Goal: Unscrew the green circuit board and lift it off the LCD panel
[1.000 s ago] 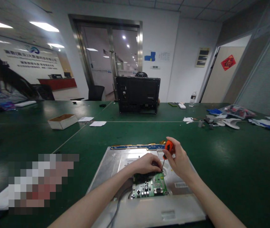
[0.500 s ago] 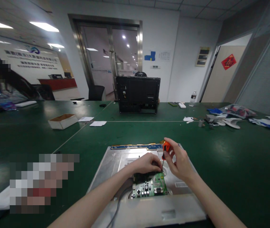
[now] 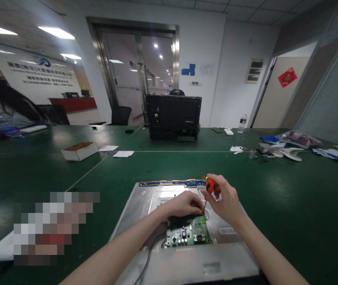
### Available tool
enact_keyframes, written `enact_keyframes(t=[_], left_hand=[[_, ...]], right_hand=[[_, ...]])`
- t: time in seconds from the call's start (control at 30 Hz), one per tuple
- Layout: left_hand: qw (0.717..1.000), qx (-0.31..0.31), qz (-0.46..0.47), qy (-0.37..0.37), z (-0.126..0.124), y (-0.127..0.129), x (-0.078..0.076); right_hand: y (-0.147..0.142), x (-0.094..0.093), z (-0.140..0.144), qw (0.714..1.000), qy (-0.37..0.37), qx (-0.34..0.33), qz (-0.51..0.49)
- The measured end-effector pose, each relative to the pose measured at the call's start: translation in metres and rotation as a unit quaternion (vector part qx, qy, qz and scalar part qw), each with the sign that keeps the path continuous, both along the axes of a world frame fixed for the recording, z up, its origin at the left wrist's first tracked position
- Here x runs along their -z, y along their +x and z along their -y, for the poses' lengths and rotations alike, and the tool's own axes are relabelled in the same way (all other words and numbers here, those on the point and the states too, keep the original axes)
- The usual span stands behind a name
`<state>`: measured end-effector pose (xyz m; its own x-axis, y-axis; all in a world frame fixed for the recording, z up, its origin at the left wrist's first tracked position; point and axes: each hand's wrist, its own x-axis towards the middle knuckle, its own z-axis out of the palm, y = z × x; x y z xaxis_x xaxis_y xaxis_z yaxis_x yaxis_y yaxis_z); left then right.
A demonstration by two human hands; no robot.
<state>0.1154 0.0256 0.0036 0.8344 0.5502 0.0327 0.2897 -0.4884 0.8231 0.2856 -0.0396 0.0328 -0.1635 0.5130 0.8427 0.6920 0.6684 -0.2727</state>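
A small screwdriver (image 3: 211, 187) with an orange handle is gripped in the right hand (image 3: 226, 204), the fingers being closed around the handle near its top so that it can be twirled between the fingertips. The thin shaft is held almost upright, tilted slightly, and its tip is set down at the far right corner of a green circuit board (image 3: 191, 234); a screw is judged to sit at that corner, though it is too small to be made out. The left hand (image 3: 183, 205) is laid palm down over the far edge of the board, its fingers curled and pressed together close to the tool tip, apparently to steady the board and guide the shaft; whether anything is pinched between these fingers cannot be told. The board is seated in a recess of a bare metal monitor back panel (image 3: 145, 202), which is laid flat on the green counter (image 3: 290, 198) directly in front of the person, so that the work is presented squarely below both hands. A blue strip with gold-coloured contacts (image 3: 169, 183) runs along the far edge of the panel, and a grey cable (image 3: 147, 257) is led from the board toward the near edge. Further back on the counter, well apart from the work, a black monitor housing (image 3: 173, 118) is stood upright, a shallow cardboard box (image 3: 79, 151) is placed to the left, and loose white plastic parts (image 3: 290, 153) are gathered to the right. Another person (image 3: 5, 107) is seated at the far left.
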Motion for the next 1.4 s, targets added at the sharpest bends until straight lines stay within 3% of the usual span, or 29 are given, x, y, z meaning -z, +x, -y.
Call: enact_keyframes(t=[0.57,0.87,1.1,1.4], left_hand=[[1.000,-0.001,-0.004,0.012,-0.0010,0.0003,0.0012],[1.000,-0.001,-0.001,0.006,0.0008,-0.0004,-0.0013],[1.000,0.000,0.002,0.003,0.0001,-0.0002,0.0004],[1.000,0.004,0.001,0.015,0.0003,-0.0005,0.0003]], right_hand=[[-0.0007,0.0027,-0.0015,1.000,-0.001,0.007,-0.004],[-0.0010,-0.0051,0.0055,1.000,-0.016,-0.015,0.003],[-0.0021,0.0007,0.0006,1.000,0.006,0.016,-0.002],[-0.0015,-0.0019,0.0026,1.000,-0.009,-0.009,0.012]])
